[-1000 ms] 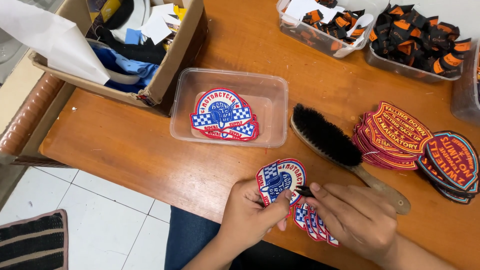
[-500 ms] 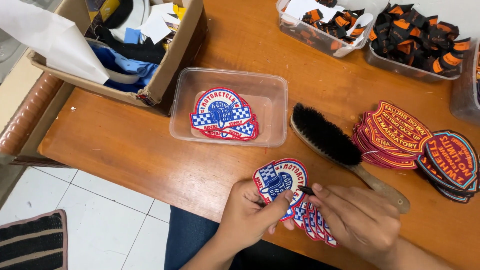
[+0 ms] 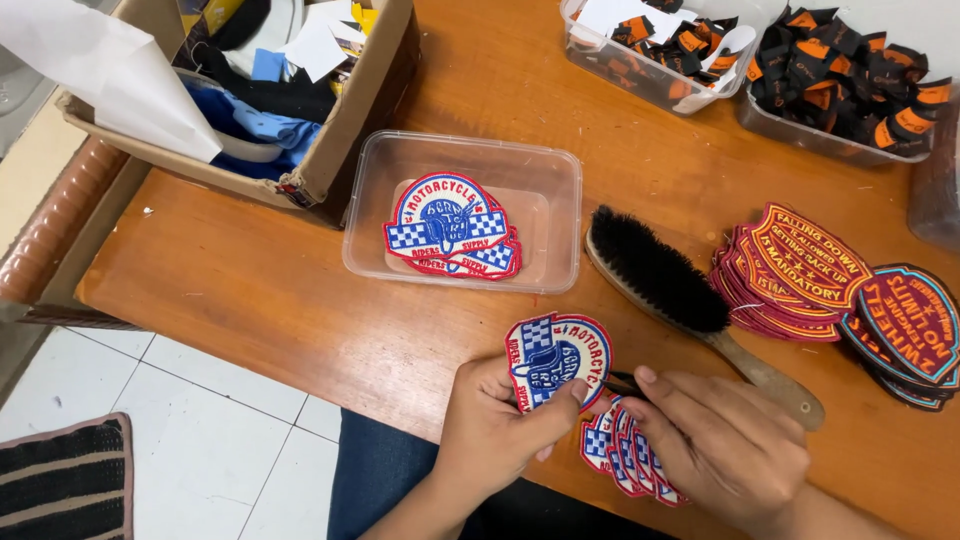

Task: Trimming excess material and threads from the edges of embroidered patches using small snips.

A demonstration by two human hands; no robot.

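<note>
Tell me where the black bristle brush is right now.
In the head view, the brush lies on the wooden table, right of the clear tub and left of the red patch stack.

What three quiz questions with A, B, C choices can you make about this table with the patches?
1. Where is the brush?
A. right of the clear tub
B. inside the cardboard box
C. on the floor

2. What colour are its bristles?
A. white
B. black
C. green

3. What is the left hand doing?
A. resting flat
B. lifting the tub
C. holding a patch

Answers: 1 A, it lies on the table beside the tub. 2 B, the bristles look black. 3 C, its fingers pinch a round patch.
</note>
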